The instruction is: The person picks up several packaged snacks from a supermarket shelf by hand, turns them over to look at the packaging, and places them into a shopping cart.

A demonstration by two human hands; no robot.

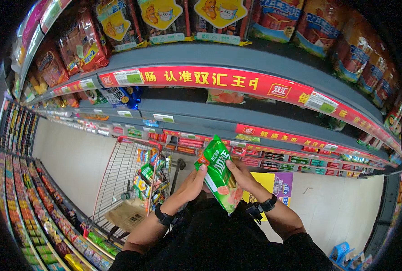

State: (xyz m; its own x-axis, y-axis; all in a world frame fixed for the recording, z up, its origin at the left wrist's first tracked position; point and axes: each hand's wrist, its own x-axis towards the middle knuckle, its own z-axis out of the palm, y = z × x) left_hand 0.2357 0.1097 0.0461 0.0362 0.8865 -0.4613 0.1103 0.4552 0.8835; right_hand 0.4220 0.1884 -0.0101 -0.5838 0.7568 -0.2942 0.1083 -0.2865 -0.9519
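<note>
Both hands grip a green plastic food packet (219, 176) in front of my chest, its printed front facing up. My left hand (195, 181) pinches its left edge, with the thumb on the front. My right hand (240, 174) holds the opposite edge, its thumb also on the front and its fingers partly hidden behind. The packet is tilted, with its lower end close to my black shirt. A black band sits on each wrist. Just beyond the packet are the lower shelves with sausage packs (190, 142).
A wire shopping cart (106, 169) stands to my left, holding several packets (146, 172) and a brown bag (128, 215). Stocked shelves (187, 54) curve across the front; a snack rack (34, 203) lines the left. Yellow and purple floor stickers (282, 183) lie right of me.
</note>
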